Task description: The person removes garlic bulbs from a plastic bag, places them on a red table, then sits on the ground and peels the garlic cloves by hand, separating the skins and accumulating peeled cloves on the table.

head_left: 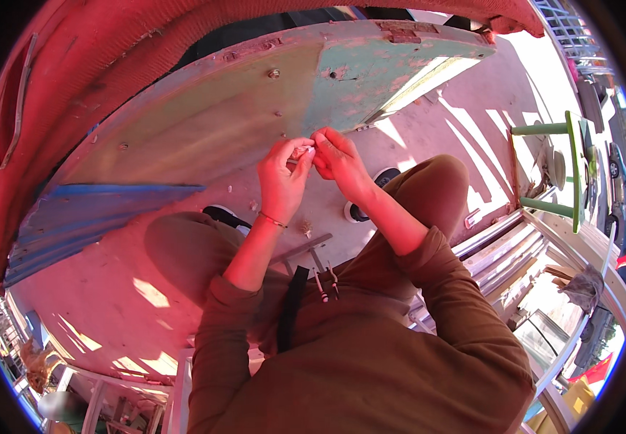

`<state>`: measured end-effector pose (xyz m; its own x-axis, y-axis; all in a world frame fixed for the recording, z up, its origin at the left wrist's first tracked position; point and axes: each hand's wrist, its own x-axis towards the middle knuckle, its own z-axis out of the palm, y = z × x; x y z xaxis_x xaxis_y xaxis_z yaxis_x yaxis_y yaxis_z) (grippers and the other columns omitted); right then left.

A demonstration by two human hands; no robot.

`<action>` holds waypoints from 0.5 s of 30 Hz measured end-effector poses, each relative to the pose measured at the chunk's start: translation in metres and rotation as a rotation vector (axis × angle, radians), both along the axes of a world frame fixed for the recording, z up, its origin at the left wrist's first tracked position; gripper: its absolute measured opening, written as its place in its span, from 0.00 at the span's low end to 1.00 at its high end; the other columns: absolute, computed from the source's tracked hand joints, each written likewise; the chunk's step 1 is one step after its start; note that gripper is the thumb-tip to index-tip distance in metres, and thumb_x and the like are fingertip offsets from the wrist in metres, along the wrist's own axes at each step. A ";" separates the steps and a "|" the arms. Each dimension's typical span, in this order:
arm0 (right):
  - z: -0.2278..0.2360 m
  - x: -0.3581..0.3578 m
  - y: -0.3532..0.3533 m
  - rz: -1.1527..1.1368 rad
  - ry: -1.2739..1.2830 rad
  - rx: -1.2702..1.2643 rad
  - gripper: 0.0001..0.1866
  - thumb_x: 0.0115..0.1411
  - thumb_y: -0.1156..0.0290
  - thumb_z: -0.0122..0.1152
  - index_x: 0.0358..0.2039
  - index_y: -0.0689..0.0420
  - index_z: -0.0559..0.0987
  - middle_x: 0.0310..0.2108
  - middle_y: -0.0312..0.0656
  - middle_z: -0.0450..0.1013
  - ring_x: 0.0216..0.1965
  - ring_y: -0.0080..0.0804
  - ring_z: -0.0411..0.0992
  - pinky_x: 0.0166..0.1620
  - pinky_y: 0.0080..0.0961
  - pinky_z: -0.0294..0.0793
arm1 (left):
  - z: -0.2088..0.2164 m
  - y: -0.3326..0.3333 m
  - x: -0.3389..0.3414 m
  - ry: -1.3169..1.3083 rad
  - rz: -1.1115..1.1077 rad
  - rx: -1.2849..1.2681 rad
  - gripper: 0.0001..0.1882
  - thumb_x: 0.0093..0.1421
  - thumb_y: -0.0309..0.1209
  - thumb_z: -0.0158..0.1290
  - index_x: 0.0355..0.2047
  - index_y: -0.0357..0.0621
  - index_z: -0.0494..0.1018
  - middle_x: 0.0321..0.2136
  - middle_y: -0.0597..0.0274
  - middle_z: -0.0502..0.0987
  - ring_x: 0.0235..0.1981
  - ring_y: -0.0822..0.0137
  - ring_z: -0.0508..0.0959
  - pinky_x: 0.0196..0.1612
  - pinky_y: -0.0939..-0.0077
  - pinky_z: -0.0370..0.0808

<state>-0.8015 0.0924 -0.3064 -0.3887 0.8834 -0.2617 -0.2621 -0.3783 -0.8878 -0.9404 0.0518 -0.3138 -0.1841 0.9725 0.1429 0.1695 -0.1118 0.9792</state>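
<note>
My left hand [282, 177] and my right hand [342, 160] meet in front of me, just short of a worn panel. Between the closed fingers of my left hand shows a small pale piece [303, 151], too small to name. The fingertips of my right hand are pinched together beside it; whether they also grip the piece is hidden. The panel [204, 137] is bare brown on the left and chipped pale green on the right. A bolt [274, 74] sticks out of its face.
Red ribbed cloth [110, 58] hangs over the panel's far side. Blue corrugated sheet [89, 228] lies at the left. To the right are a green-legged stool [573, 170] and stacked metal bars [501, 257]. Small bits of debris lie on the concrete floor [146, 307].
</note>
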 end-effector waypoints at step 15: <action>-0.017 0.012 0.009 0.046 0.000 -0.218 0.07 0.71 0.68 0.52 0.41 0.57 0.76 0.35 0.40 0.77 0.24 0.22 0.68 0.25 0.19 0.65 | 0.176 -0.020 -0.019 0.096 -0.087 0.279 0.06 0.71 0.25 0.51 0.46 0.37 0.70 0.35 0.65 0.76 0.26 0.82 0.71 0.27 0.87 0.67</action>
<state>-0.7895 0.1017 -0.3230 -0.4272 0.7873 -0.4446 -0.2406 -0.5730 -0.7835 -0.9590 0.0320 -0.1373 -0.0750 0.9049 0.4190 0.2379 -0.3918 0.8888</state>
